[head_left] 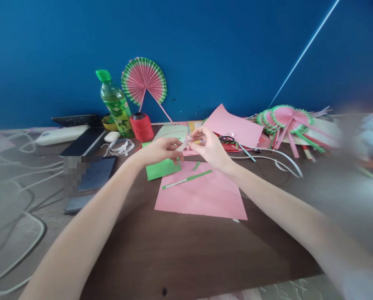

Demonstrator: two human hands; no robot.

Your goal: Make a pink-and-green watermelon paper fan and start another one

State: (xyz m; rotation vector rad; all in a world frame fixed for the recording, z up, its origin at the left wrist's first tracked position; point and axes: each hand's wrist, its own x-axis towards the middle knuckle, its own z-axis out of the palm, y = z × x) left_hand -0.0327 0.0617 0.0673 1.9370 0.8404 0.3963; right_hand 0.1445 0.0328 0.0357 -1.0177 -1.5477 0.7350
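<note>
Above the back part of a pink paper sheet point(201, 198), my two hands meet. My right hand point(209, 148) is closed in a pinch on a small whitish strip point(183, 146); whether it is paper or tape I cannot tell. My left hand point(161, 151) has its fingers bent around the strip's other end, closed on it. Under the left fingers lies a green paper piece point(163, 170). A narrow green strip with a white section point(188, 180) and a short green scrap point(196, 166) rest on the pink sheet.
Against the blue wall stand a round pink-and-green paper fan point(144, 79), a green bottle point(115, 106) and a red thread spool point(141, 127). Black-handled scissors point(226, 139), another pink sheet point(236, 127) and several folded fans point(286, 118) lie right. Phones point(95, 177) and cables are left.
</note>
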